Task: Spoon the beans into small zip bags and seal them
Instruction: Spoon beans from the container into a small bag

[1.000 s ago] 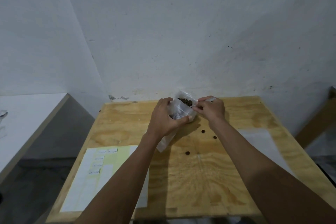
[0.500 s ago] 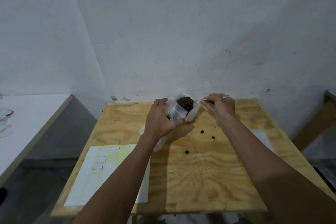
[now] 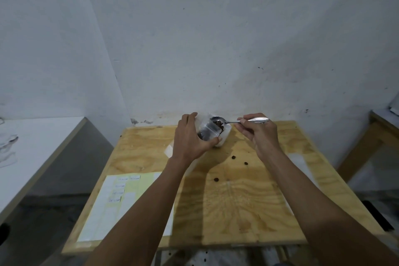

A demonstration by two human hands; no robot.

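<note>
Left hand (image 3: 192, 138) grips zip bag (image 3: 210, 134); right hand (image 3: 258, 130) pinches spoon (image 3: 237, 120) of beans (image 3: 218, 123) — tip slowly inside bag mouth, avoiding spills onto desk (image 3: 237, 201)

Spoon (image 3: 218, 119) of beans (image 3: 219, 123) over bag (image 3: 210, 133)

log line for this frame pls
left hand: holds zip bag open | right hand: spoon with beans at bag mouth | three loose beans on table
</note>
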